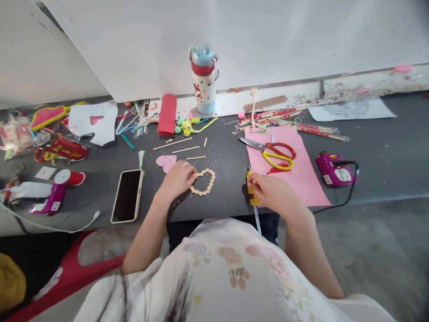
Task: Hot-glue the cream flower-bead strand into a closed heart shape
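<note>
My left hand (177, 178) has its fingertips closed at the upper left edge of a heart-like ring (210, 189) made of short pale wooden pieces, which lies on the dark table. Under the back of that hand, a pink paper heart (164, 161) with drawn lines is partly covered. Wrapped round a small yellow glue gun (254, 199) is my right hand (270, 190); a clear glue stick sticks out of its rear end toward my lap. Thin wooden sticks (186, 150) and crumbs lie beyond the ring.
Pink paper (308, 183) with red-and-yellow-handled scissors (268, 152) is on the right, beside a purple power box (335, 170). A phone (127, 197) lies left. A water bottle (203, 85) stands at the back. Far left are a red can (69, 147) and a white cable (83, 226).
</note>
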Motion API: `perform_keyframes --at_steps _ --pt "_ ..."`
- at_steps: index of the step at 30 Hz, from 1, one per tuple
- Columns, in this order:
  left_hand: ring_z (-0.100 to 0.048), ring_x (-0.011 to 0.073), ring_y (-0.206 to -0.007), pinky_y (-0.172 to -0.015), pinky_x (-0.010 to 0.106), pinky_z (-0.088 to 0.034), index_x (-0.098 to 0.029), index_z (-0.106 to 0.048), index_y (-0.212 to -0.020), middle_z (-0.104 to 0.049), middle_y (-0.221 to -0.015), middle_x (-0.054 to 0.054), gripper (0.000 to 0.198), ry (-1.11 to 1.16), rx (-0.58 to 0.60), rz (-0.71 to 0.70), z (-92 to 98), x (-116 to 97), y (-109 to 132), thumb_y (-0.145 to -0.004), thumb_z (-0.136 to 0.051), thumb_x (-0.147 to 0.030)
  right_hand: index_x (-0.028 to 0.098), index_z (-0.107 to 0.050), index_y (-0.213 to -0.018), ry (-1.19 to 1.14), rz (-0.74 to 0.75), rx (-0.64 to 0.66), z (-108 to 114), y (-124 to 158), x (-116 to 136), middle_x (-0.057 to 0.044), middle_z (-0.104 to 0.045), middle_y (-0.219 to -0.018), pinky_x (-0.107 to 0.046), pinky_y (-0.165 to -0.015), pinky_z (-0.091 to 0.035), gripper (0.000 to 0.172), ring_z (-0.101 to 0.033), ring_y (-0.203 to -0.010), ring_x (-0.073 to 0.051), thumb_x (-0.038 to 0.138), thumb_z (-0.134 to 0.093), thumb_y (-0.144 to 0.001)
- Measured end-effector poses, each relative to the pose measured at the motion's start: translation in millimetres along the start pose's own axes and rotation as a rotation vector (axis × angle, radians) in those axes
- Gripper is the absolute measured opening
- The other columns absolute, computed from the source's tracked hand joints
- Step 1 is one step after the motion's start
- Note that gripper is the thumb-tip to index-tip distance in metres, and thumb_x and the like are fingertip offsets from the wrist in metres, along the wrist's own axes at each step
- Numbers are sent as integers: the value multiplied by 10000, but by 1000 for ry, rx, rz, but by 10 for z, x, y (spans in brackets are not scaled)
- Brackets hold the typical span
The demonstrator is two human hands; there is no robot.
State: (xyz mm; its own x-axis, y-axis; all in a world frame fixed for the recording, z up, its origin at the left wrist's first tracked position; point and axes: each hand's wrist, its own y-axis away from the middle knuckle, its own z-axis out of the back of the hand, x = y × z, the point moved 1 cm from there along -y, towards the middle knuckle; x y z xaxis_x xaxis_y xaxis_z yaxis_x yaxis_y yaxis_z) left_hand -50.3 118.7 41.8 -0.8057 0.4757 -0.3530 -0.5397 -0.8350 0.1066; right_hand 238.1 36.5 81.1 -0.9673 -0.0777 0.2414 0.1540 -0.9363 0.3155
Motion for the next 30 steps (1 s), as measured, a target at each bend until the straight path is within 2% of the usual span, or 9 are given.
perform_keyframes --at_steps 7,13,20,30 --pt "-605 247 -1012 -914 388 -466 -190 -694 -998 -706 -1034 81 223 -74 -33 39 126 11 -76 -940 -537 -337 203 -619 -1011 4 0 -12 4 -18 -8 -59 -749 -920 -285 -589 -337 255 -682 -752 -203 258 -371 -987" --pt "-606 253 -939 -838 372 -475 -194 -725 -917 -712 -949 90 255 -182 -93 135 283 151 -393 -921 -473 -235 200 -623 -993 22 27 -38 -13 -26 -18 -67 -752 -910 -290 -583 -336 250 -681 -733 -200 258 -380 -984" --pt "-602 271 -935 -790 367 -477 -191 -747 -899 -708 -953 121 259 -288 -87 174 253 334 -748 -875 -489 -205 204 -614 -999 6 40 -33 -27 -16 -17 -59 -746 -914 -287 -597 -349 240 -684 -748 -200 263 -382 -990" --pt "-594 279 -936 -757 360 -469 -170 -700 -807 -674 -908 133 214 -334 -54 108 220 370 -835 -842 -491 -138 193 -606 -998 -5 12 -6 -34 -1 -6 -67 -743 -913 -289 -606 -352 248 -680 -757 -206 262 -368 -992"
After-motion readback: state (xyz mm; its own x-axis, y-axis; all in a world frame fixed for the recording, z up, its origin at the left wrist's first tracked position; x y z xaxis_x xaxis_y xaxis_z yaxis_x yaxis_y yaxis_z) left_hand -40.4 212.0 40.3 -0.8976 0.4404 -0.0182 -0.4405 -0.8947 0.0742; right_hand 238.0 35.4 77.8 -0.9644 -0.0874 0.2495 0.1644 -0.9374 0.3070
